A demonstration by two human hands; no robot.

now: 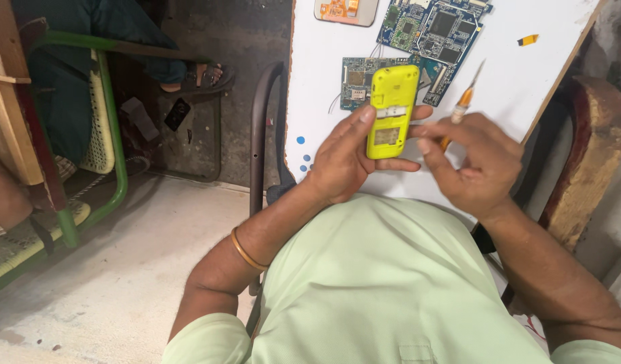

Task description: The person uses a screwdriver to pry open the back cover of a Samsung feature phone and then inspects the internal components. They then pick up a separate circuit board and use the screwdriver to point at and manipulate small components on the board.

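From the head camera, your left hand (344, 158) holds a yellow phone (391, 111) up over the white surface (317, 67). Its grip is closed around the phone, thumb on one long side and fingers on the other, so the phone stays steady. The phone's back cover is off and the open back faces you, so you can see inside it. Your right hand (469, 165) is just beside the phone, at its right edge. Its grip is closed on a thin screwdriver (462, 104) with an orange handle. You pinch the tool between your thumb and fingers, and its metal tip points up and away from you, not into the phone. The hand looks a bit blurred. On the surface behind the phone lies a green circuit board (356, 81), partly hidden by the phone. A bigger blue circuit board (435, 30) lies farther back, and an orange part (344, 10) sits at the far edge. A small yellow bit (527, 40) lies alone, well apart on the right. They lie flat and spread out, so each one is easy to see and pick up. Down on the left there is a green chair frame (115, 135) on the floor, and another person's sandaled foot (202, 77) rests near it.
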